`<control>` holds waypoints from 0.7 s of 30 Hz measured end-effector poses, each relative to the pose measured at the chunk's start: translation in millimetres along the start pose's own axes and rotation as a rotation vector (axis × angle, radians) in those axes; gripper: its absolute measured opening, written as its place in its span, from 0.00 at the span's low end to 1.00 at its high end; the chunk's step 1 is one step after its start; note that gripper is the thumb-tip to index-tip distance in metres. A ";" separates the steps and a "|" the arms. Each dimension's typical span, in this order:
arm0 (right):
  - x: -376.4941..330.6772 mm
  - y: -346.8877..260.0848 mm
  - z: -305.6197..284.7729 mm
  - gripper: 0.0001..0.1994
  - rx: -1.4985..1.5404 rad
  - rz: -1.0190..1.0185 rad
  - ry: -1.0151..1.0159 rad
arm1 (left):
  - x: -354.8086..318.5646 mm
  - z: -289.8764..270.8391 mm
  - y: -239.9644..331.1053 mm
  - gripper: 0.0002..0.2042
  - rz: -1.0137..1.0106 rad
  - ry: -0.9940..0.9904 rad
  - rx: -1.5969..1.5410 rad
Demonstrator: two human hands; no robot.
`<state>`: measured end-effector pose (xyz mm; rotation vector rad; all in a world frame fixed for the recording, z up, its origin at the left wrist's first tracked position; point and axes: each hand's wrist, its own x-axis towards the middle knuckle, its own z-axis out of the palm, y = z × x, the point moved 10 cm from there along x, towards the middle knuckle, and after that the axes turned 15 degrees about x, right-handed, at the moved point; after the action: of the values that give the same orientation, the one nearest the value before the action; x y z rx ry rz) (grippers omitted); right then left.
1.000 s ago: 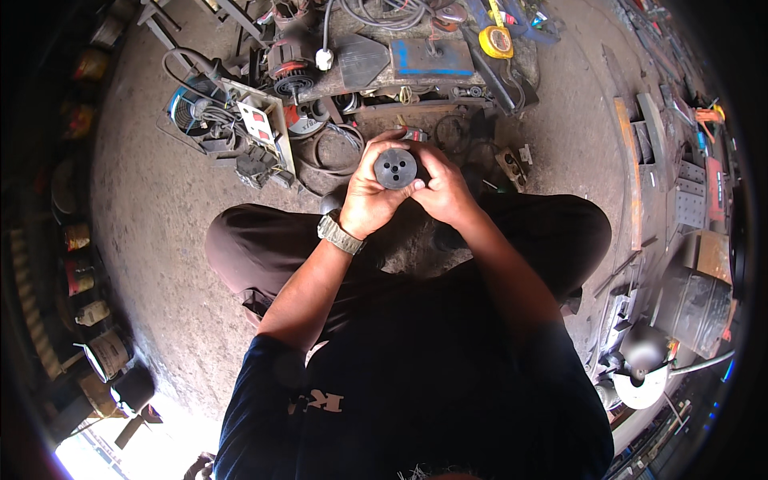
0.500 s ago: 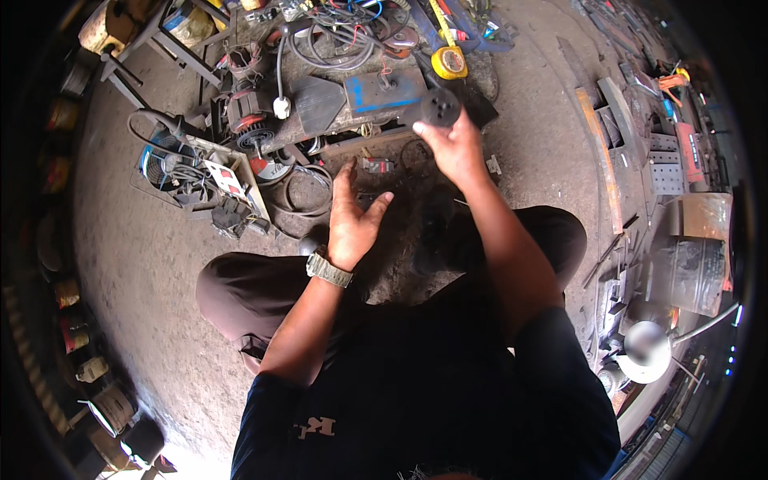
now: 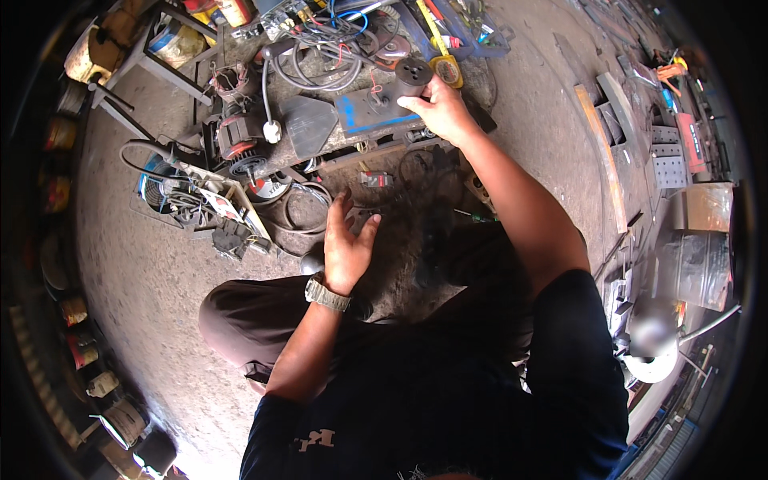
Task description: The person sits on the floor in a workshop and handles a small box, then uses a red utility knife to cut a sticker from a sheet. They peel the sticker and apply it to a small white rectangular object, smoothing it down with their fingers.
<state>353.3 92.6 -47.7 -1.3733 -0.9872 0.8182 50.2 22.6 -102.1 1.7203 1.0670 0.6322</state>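
Note:
My right hand [image 3: 445, 112], reaching forward, is closed round the edge of a round black piece with small holes in its top face [image 3: 414, 72]. It holds this piece over the right end of a flat metal plate with blue paint [image 3: 360, 116]; whether the two touch I cannot tell. Just behind the hand lies a yellow tape measure [image 3: 447, 72]. My left hand [image 3: 347, 252] hangs in the air before my lap, fingers apart and holding nothing. A small grey and red box [image 3: 376, 179] sits on the ground beyond it. Left of the blue-painted plate is a dark grey cut plate [image 3: 301, 126].
A red motor [image 3: 238, 138] and a wooden box with cables [image 3: 240, 214] stand to the left. Coiled grey cable [image 3: 320, 68] lies at the back, beside a blue tool tray [image 3: 490, 42]. Metal offcuts and a wooden strip [image 3: 602, 156] line the right side.
My right hand has moved left and forward with the round black piece, toward the blue-painted plate. My left hand has dropped slightly lower in view, still open.

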 end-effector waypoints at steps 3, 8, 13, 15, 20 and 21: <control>1.7 -8.6 8.5 0.18 -0.043 0.016 -0.055 | 0.3 2.3 -1.4 0.38 0.003 0.004 0.039; 10.3 14.2 -1.4 0.20 -0.116 0.036 -0.078 | -3.6 5.4 -7.1 0.38 0.029 -0.010 0.156; 15.8 -2.1 -26.3 0.33 -0.428 -0.181 -0.200 | -8.0 2.6 -37.4 0.37 0.061 -0.021 0.160; 10.6 -39.0 -48.5 0.31 -0.605 -0.130 -0.250 | -13.4 -1.2 -52.0 0.36 -0.049 -0.047 0.119; -87.4 -118.3 -161.7 0.16 -0.538 -0.196 0.152 | -22.3 12.9 -77.0 0.33 -0.123 -0.202 0.228; -104.1 -93.7 -188.2 0.24 -0.520 -0.148 0.199 | -24.9 14.4 -86.2 0.33 -0.182 -0.243 0.227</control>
<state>476.7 -83.0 47.2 -1.7562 -1.1751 0.3106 18.1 6.0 -185.5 1.8130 1.1378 0.1862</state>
